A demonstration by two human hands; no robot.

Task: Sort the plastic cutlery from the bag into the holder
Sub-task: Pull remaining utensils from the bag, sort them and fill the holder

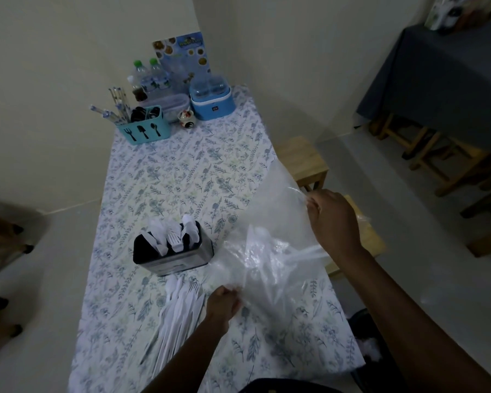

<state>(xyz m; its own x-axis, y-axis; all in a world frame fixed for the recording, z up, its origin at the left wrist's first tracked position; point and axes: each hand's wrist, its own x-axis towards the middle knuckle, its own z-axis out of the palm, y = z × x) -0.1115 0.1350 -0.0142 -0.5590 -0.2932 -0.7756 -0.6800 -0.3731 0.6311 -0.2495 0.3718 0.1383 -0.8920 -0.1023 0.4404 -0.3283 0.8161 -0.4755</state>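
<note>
Left hand pinched the bag at its lower edge, right hand gripped its rim; the film seemed limp and slippery. Light, stiff-looking cutlery lay just beside the left hand, holder beyond it.

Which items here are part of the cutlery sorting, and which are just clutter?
Job: bag, gripped by left hand and right hand; black holder; loose white cutlery in front of it.
Clutter: blue caddy, water bottles, blue box, menu card.
</note>
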